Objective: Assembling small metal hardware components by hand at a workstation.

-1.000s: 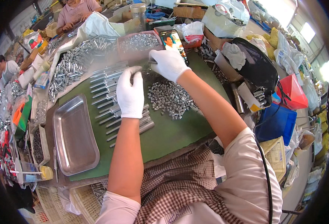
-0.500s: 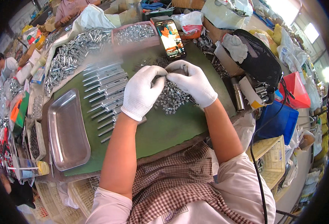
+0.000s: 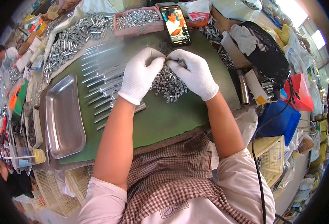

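My left hand (image 3: 139, 74) and my right hand (image 3: 195, 73), both in white knit gloves, meet fingertip to fingertip above the green work mat (image 3: 164, 125). Between the fingers and palm of my right hand sits a small metal tube (image 3: 182, 63), only its end showing. The left fingers are pinched against the right ones; whatever they grip is hidden. Beneath the hands lies a heap of small cone-shaped metal pieces (image 3: 171, 86). To the left, long metal rods (image 3: 104, 98) lie side by side in a row, some partly behind my left forearm.
A steel tray (image 3: 65, 119) rests at the mat's left. Farther back are a pink box of metal parts (image 3: 138, 30), a propped phone (image 3: 175, 28) and a pile of metal sleeves (image 3: 73, 41). A steel cylinder (image 3: 243, 89) stands right; a black cable (image 3: 255, 149) hangs beside my right arm.
The whole view has shifted, so the bench sits higher in the picture. My hands remain together; the tube in the right one has tilted and shows less of its side.
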Motion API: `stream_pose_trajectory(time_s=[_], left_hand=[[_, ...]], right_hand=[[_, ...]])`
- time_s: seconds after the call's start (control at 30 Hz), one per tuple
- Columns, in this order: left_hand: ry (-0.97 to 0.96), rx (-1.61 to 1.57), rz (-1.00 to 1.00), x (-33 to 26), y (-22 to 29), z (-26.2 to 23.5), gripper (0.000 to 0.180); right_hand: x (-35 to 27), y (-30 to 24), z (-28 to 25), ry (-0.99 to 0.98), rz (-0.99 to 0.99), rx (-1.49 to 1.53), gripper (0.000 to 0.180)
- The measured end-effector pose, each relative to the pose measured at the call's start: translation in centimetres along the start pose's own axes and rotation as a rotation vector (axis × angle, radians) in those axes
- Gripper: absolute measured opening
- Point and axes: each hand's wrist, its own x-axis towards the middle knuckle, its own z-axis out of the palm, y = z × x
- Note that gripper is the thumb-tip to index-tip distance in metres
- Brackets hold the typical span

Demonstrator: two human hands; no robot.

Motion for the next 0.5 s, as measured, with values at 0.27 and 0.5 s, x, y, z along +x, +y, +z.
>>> stream_pose_trajectory(time_s=[0.27,0.5], left_hand=[[0.020,0.174,-0.001,0.1,0.3,-1.5,0.015],[-0.105,0.691,0.229,-0.4,-0.8,-1.5,0.010]], right_hand=[[0.4,1.9,-1.4,0.239,0.103,0.032,0.012],[0.2,1.6,-1.2,0.179,0.161,0.029,0.013]])
